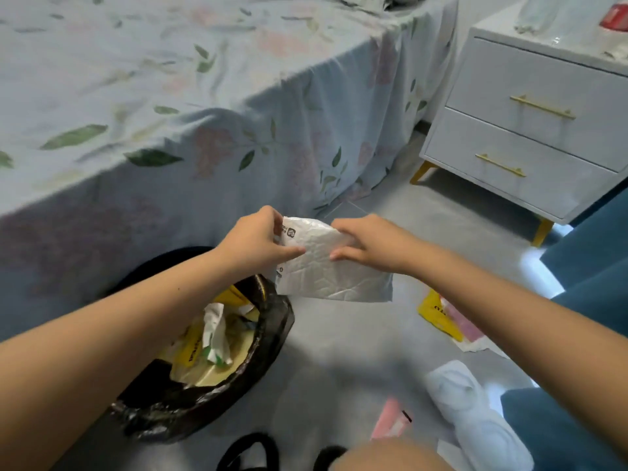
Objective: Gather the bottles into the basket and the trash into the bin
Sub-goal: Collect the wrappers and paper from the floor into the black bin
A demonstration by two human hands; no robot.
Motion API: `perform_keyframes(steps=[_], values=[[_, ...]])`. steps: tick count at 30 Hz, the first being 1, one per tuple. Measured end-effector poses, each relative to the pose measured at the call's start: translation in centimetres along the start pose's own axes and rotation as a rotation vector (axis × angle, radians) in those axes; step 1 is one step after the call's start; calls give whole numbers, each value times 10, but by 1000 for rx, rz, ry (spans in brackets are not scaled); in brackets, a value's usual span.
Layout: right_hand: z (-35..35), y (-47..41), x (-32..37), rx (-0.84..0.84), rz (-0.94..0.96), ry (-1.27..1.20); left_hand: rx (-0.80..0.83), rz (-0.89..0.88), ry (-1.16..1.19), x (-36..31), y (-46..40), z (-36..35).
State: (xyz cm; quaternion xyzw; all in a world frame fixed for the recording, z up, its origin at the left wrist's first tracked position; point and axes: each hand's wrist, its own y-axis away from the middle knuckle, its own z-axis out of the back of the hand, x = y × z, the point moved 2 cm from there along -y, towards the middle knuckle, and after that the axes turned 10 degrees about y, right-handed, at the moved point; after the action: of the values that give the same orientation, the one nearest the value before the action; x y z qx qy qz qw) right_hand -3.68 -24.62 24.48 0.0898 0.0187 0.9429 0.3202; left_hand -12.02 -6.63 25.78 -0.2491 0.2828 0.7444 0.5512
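A white crinkled plastic mailer bag (334, 273) hangs in the air in front of me, just right of the bin. My left hand (256, 239) pinches its upper left edge and my right hand (368, 244) pinches its upper right edge. Below my left forearm stands the bin (272, 321), lined with a black bag and holding yellow and white wrappers (210, 338). A yellow and pink wrapper (445, 317) lies on the grey floor to the right. No bottle or basket shows clearly.
A bed with a floral sheet (204, 96) fills the upper left. A white nightstand (530, 130) with gold handles stands at the upper right. A white shoe (475, 413), a pink scrap (390, 419) and a teal seat (594, 273) lie at the lower right.
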Motion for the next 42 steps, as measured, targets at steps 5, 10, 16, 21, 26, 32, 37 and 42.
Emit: perform_keyframes(steps=[5, 10, 16, 21, 26, 32, 37, 42], values=[[9, -33, 70, 40, 134, 1, -47, 37, 91, 42, 33, 47], [-7, -59, 128, 147, 231, 34, 38, 147, 92, 82, 63, 65], [-34, -76, 165, 192, 286, 54, 54, 257, 26, 128, 80, 78], [-47, -78, 156, 214, 233, -25, 78, 339, -19, 159, 88, 73], [-53, -76, 138, 177, 119, -107, 134, 437, -65, 177, 77, 61], [-56, -60, 85, 157, -100, -201, 199, 528, -167, 197, 53, 35], [-73, -44, 49, 220, -169, -178, 252, 535, -304, 211, 35, 10], [-84, -37, 34, 248, -172, -150, 298, 417, -679, 212, 35, -17]])
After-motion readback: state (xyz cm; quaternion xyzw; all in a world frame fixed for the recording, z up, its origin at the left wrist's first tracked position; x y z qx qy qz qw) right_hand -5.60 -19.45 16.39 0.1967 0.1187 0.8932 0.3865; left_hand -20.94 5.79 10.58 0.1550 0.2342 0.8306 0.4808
